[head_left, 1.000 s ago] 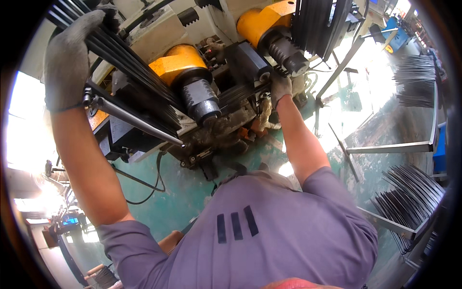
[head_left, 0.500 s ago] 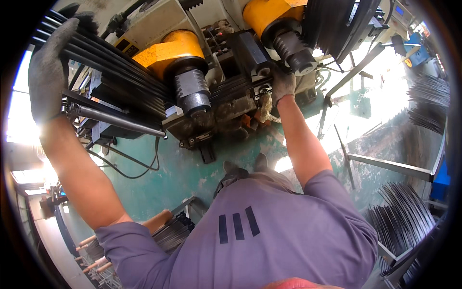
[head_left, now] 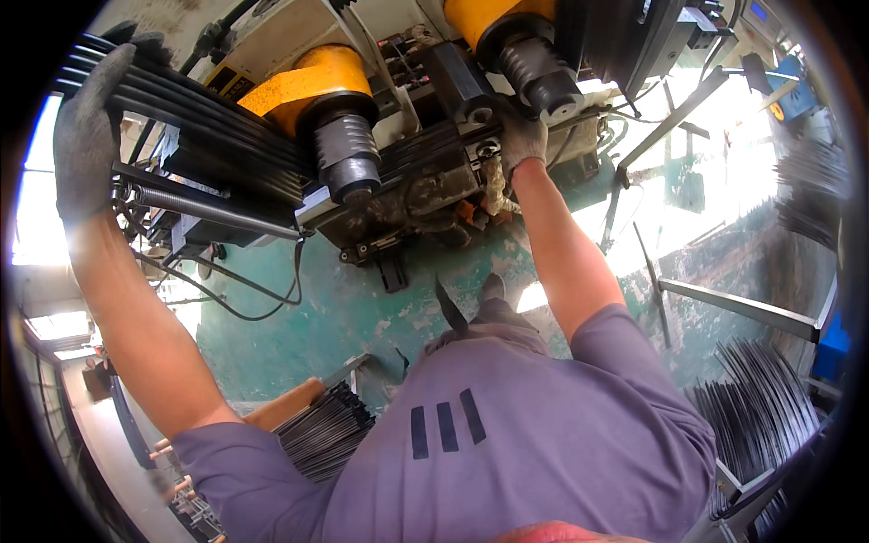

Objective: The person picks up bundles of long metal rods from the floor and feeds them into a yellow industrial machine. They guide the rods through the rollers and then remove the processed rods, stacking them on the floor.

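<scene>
My left hand (head_left: pixel 88 154), in a grey glove, is closed around a bundle of long black rods (head_left: pixel 195 107) near their outer end. Its thumb lies across the front, and dark glove fingertips show beyond the rods. The bundle slopes right and passes behind a ribbed metal cylinder (head_left: pixel 346 154) under a yellow machine head (head_left: pixel 317 77). My right hand (head_left: pixel 522 138), also gloved, is curled beside a black machine block (head_left: pixel 460 83), close to a second ribbed cylinder (head_left: pixel 540 77). Its fingers are partly hidden, and I cannot make out what they hold.
A round bar with a spring (head_left: pixel 213 210) juts out below the rods. Black cables (head_left: pixel 244 312) hang over the green floor (head_left: pixel 317 344). Racks of thin dark rods stand at lower left (head_left: pixel 326 433) and lower right (head_left: pixel 756 403). A metal frame bar (head_left: pixel 738 306) crosses the right side.
The machine sits slightly higher and further left in the picture. Both hands keep nearly the same places, the left on the rods and the right beside the block.
</scene>
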`<state>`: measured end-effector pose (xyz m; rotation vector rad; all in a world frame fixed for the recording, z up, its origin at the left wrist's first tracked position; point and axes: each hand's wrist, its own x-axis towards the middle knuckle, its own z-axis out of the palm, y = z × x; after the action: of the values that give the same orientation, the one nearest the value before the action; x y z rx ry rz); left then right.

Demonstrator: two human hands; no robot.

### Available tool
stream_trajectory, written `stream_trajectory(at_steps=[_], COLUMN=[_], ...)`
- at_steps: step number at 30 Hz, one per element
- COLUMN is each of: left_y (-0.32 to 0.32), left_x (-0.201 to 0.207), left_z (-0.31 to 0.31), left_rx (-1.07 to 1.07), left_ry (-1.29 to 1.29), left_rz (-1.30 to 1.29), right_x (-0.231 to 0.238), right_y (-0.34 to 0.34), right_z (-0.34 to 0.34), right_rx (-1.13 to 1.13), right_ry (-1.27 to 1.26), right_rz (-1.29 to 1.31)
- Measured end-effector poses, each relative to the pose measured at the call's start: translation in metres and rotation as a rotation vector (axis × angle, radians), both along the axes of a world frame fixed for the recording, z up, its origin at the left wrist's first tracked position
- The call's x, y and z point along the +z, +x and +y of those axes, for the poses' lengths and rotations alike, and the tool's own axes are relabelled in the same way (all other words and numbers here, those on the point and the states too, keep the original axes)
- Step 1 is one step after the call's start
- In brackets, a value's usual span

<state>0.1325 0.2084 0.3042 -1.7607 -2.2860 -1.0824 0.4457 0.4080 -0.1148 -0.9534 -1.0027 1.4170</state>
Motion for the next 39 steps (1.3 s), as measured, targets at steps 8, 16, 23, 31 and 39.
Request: stream_trajectory(at_steps=[8,16,23,31,39], left_y=[0.039,0.136,0.254,0.501,0.729], left_x=[-0.001,-0.069,-0.231,-0.390,-0.479], left_z=[-0.015,-0.168,-0.235,-0.303,-0.340], left_rx=[0.186,-0.008,-0.581,-0.562,-0.495], left_ry=[-0.014,0.334,0.187,-0.512,-1.005], left_rz=[0.142,-0.487,-1.134,-2.043,-1.900], right_x=[-0.009,0.040,-0.031,0.087,0.121], right_y=[0.006,0.148,0.431,0.734,1.038], right_z=[-0.002,-0.182,-0.401,-0.625,-0.659], right_rx=[0.008,-0.333,-0.850,-1.529,-1.489], right_ry=[-0.084,-0.230,-0.279,0.040,-0.575], right_rz=[0.319,0.364,0.052,-0.429,-1.402])
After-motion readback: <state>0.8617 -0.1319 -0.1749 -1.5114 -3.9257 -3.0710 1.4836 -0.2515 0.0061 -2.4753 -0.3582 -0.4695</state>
